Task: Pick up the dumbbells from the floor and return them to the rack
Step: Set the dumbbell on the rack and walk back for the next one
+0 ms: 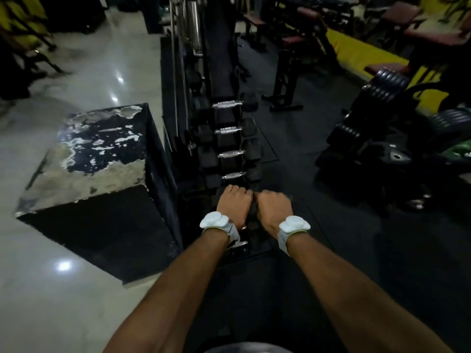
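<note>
Seemingly left hand, right hand gripping hidden dumbbell.

I see my approach hemmed on the left by a worn black box just beside the rack; 4 racked dumbbells fill the slots ahead. Bare dark mat lies open rightward, before stacked plates.
</note>
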`<state>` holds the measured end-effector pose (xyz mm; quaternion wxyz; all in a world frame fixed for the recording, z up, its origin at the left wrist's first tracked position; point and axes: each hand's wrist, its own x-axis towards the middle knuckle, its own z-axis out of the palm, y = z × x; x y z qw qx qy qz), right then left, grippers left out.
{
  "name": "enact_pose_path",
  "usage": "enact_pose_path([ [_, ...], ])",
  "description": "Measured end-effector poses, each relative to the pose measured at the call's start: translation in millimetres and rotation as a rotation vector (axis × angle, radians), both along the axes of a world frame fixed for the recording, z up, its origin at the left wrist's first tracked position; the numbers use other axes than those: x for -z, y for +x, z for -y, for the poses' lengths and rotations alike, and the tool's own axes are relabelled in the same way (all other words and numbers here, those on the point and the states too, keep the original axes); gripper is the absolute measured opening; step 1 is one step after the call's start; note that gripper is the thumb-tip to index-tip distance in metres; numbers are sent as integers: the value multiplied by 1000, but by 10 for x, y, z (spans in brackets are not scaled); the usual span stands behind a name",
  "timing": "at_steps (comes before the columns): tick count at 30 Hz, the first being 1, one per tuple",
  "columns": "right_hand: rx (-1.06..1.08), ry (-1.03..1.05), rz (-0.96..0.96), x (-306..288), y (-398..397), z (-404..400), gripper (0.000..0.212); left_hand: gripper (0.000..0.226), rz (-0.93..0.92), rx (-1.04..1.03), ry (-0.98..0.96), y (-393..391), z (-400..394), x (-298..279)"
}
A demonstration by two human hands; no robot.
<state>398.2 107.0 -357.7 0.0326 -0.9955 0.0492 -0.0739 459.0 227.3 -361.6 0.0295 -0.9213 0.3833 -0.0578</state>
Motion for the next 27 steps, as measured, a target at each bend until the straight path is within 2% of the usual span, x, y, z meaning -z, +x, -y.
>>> enact_pose_path([
  [3,-15,-17,32,-19,216,-138,6,28,34,8,0,201,-136,-51],
  [10,-54,-86,-20,-49,700,-372,23,27,8,-51,-39,641,-372,19],
  [15,-94,-87,-27,-32,1072,-351,21,31,-1,-107,-8,984,-351,109],
  [19,-105,-102,16,-45,1468,-189,16,30,29,-131,2,1344,-174,43],
  [27,-187,-99,126,-189,2291,452,21,34,106,-186,27,2057,387,-211],
])
